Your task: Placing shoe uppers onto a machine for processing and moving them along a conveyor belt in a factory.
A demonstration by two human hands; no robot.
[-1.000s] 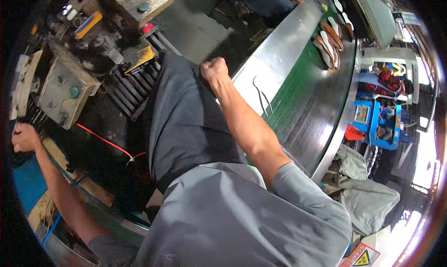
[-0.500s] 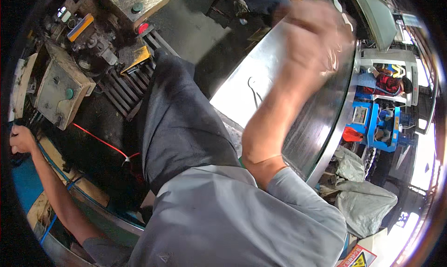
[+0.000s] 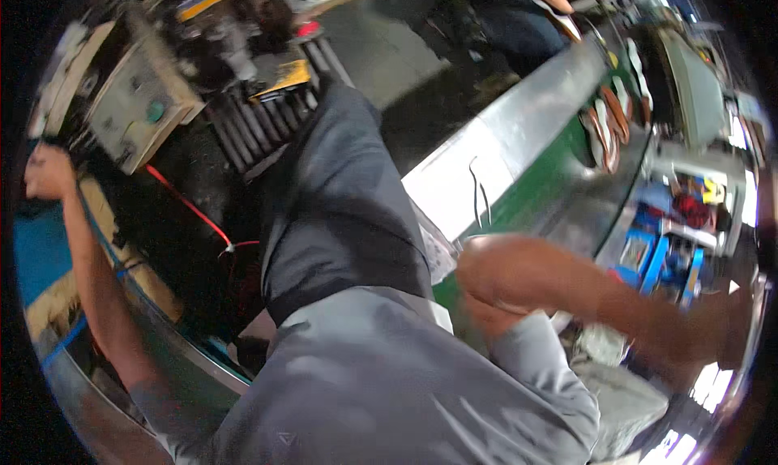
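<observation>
My left hand [image 3: 47, 171] reaches far out to the left, fingers curled into a fist at the edge of a bench beside a beige control box [image 3: 142, 100] with a green button. What it grips is hidden. My right arm is bent across my body, the elbow near the steel rim of the conveyor [image 3: 486, 165]. My right hand [image 3: 725, 335] is a dark blur at the far right, over grey sacks [image 3: 616, 384]. Whether it holds anything is not visible. My grey trouser leg [image 3: 340, 197] fills the middle.
A green conveyor belt [image 3: 551, 181] runs up to the right with brown and white shoe soles [image 3: 606, 124] on it. Machine parts and a red cable [image 3: 190, 210] lie to the left. Blue bins [image 3: 656, 258] stand at the right. Another person [image 3: 527, 11] stands at the top.
My right arm swung from resting on my knee, up over the conveyor, then down and out to the right. The view has tilted. My left hand stayed at the left bench.
</observation>
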